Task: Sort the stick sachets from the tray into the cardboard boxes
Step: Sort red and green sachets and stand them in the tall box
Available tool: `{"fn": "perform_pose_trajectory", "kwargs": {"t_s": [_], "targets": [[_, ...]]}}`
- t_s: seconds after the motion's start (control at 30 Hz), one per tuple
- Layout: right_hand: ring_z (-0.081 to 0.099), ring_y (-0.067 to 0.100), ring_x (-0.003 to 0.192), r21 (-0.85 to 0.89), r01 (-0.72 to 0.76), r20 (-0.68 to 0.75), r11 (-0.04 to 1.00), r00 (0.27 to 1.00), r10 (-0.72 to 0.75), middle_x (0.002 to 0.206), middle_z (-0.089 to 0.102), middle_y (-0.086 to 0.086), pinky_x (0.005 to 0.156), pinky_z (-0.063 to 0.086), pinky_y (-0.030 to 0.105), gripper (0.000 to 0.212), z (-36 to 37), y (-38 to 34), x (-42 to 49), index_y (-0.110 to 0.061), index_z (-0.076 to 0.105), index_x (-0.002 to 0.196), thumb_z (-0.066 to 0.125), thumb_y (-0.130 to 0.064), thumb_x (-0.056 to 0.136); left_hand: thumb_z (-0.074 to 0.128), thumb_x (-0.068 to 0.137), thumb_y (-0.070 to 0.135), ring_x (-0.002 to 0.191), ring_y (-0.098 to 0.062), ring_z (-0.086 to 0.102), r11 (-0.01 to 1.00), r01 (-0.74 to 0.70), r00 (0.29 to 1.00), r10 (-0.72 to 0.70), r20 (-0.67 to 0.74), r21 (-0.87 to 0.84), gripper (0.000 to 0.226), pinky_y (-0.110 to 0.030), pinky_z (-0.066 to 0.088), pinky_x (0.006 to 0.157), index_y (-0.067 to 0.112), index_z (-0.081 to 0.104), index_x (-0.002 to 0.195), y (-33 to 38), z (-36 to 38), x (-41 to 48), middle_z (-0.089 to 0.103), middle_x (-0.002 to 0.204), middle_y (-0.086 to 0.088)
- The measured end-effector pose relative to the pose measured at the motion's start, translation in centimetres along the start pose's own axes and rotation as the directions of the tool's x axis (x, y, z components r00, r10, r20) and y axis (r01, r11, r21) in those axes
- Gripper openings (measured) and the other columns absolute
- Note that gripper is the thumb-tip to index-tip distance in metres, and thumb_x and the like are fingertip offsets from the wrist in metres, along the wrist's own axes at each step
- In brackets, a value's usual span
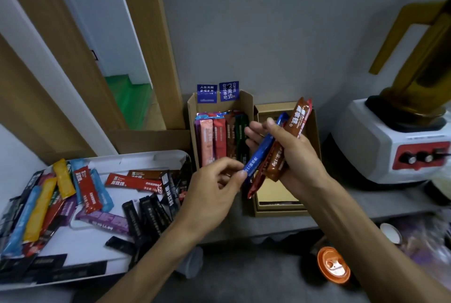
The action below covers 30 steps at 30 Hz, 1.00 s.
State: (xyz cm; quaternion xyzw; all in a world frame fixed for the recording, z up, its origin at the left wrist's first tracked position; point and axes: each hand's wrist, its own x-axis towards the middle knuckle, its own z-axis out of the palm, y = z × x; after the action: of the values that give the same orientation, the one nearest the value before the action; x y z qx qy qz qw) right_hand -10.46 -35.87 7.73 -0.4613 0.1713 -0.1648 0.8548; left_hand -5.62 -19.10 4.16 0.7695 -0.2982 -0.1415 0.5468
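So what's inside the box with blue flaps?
In the cardboard box, stick sachets sit side by side: purple, pink, red, brown, green. The left hand covers some lower ends; the floor is hidden.

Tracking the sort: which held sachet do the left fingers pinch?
The blue sachet, its lower end pinched by the left hand; the brown sachets lie only in the right hand.

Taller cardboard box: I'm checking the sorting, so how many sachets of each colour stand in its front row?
purple sachet: 1
pink sachet: 1
red sachet: 1
brown sachet: 1
green sachet: 1
Total: 5 in front; those behind are too hidden to count.
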Motion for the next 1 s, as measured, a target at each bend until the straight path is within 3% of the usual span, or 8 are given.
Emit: {"fn": "perform_pose_trajectory", "kwargs": {"t_s": [0.2, 0.37, 0.43, 0.5, 0.57, 0.63, 0.73, 1.0], "targets": [[0.072, 0.027, 0.106, -0.016, -0.003, -0.023, 1.0, 1.0, 0.002, 0.114, 0.073, 0.02, 0.09, 0.06, 0.036, 0.036, -0.8, 1.1, -0.6, 0.008, 0.06, 0.122, 0.061, -0.017, 0.096, 0.066, 0.093, 0.025, 0.08, -0.002, 0.066, 0.998, -0.024, 0.999, 0.027, -0.038, 0.065, 0.012, -0.017, 0.054, 0.067, 0.035, 0.068, 0.101, 0.3, 1.2, -0.6, 0.068, 0.088, 0.012], [0.074, 0.025, 0.088, -0.155, -0.026, -0.082, 0.988, 0.997, 0.013, 0.106, 0.074, 0.017, 0.072, 0.061, 0.031, 0.038, -2.1, 1.3, -0.5, 0.0, 0.057, 0.122, 0.069, -0.019, 0.092, 0.057, 0.098, 0.024, 0.071, -0.008, 0.066, 0.999, -0.034, 0.948, 0.034, -0.315, 0.005, 0.007, -0.017, 0.052, 0.056, 0.03, 0.061, 0.099, 2.2, -2.0, 0.4, 0.069, 0.086, 0.001], [0.071, 0.022, 0.078, -0.204, -0.045, -0.077, 0.978, 0.997, 0.03, 0.098, 0.074, 0.015, 0.063, 0.057, 0.027, 0.032, -2.6, 1.6, -0.7, -0.001, 0.06, 0.117, 0.069, -0.02, 0.093, 0.057, 0.098, 0.02, 0.074, 0.0, 0.063, 0.974, -0.125, 0.905, 0.191, -0.381, 0.191, 0.008, -0.014, 0.049, 0.06, 0.026, 0.062, 0.101, 3.8, -4.7, 2.4, 0.066, 0.086, 0.008], [0.067, 0.019, 0.07, -0.206, -0.041, -0.088, 0.978, 0.996, 0.023, 0.09, 0.071, 0.012, 0.06, 0.054, 0.026, 0.021, -3.1, 1.8, -0.8, -0.005, 0.062, 0.109, 0.068, -0.018, 0.094, 0.058, 0.098, 0.02, 0.077, -0.001, 0.057, 0.828, -0.157, 0.904, 0.34, -0.258, 0.539, 0.011, -0.022, 0.047, 0.071, 0.021, 0.066, 0.106, 4.9, -6.6, 5.3, 0.065, 0.092, 0.008], [0.065, 0.017, 0.067, -0.204, -0.035, -0.099, 0.978, 0.995, 0.015, 0.085, 0.068, 0.009, 0.059, 0.053, 0.025, 0.015, -3.3, 1.9, -1.0, -0.008, 0.062, 0.104, 0.067, -0.017, 0.094, 0.06, 0.098, 0.025, 0.092, -0.013, 0.059, 0.627, -0.18, 0.947, 0.318, -0.038, 0.758, 0.016, -0.036, 0.047, 0.087, 0.018, 0.067, 0.109, 4.8, -6.8, 8.0, 0.068, 0.1, 0.002], [0.064, 0.016, 0.066, -0.214, -0.033, -0.097, 0.976, 0.995, 0.012, 0.083, 0.067, 0.009, 0.059, 0.053, 0.025, 0.015, -3.3, 2.0, -1.2, -0.008, 0.061, 0.104, 0.068, -0.018, 0.094, 0.061, 0.096, 0.031, 0.1, -0.018, 0.062, 0.431, -0.24, 0.955, 0.265, 0.132, 0.87, 0.02, -0.041, 0.041, 0.098, 0.019, 0.065, 0.111, 3.7, -5.5, 10.0, 0.07, 0.102, 0.002], [0.064, 0.016, 0.066, -0.221, -0.028, -0.087, 0.975, 0.996, 0.009, 0.082, 0.067, 0.008, 0.059, 0.053, 0.025, 0.015, -3.4, 2.1, -1.5, -0.009, 0.061, 0.103, 0.068, -0.018, 0.094, 0.066, 0.093, 0.031, 0.092, -0.021, 0.065, 0.111, -0.315, 0.914, 0.303, 0.269, 0.943, 0.018, -0.042, 0.035, 0.097, 0.017, 0.059, 0.104, 1.8, -4.0, 11.2, 0.071, 0.089, 0.001], [0.064, 0.017, 0.064, -0.219, -0.039, -0.1, 0.975, 0.995, 0.018, 0.076, 0.064, 0.006, 0.062, 0.054, 0.028, 0.019, -3.7, 2.2, -2.3, -0.008, 0.059, 0.102, 0.069, -0.021, 0.093, 0.075, 0.082, 0.044, 0.098, -0.024, 0.059, -0.166, -0.252, 0.891, 0.344, 0.296, 0.953, 0.043, -0.04, 0.038, 0.089, 0.013, 0.058, 0.108, 0.5, -4.4, 12.0, 0.065, 0.106, -0.008]]}}
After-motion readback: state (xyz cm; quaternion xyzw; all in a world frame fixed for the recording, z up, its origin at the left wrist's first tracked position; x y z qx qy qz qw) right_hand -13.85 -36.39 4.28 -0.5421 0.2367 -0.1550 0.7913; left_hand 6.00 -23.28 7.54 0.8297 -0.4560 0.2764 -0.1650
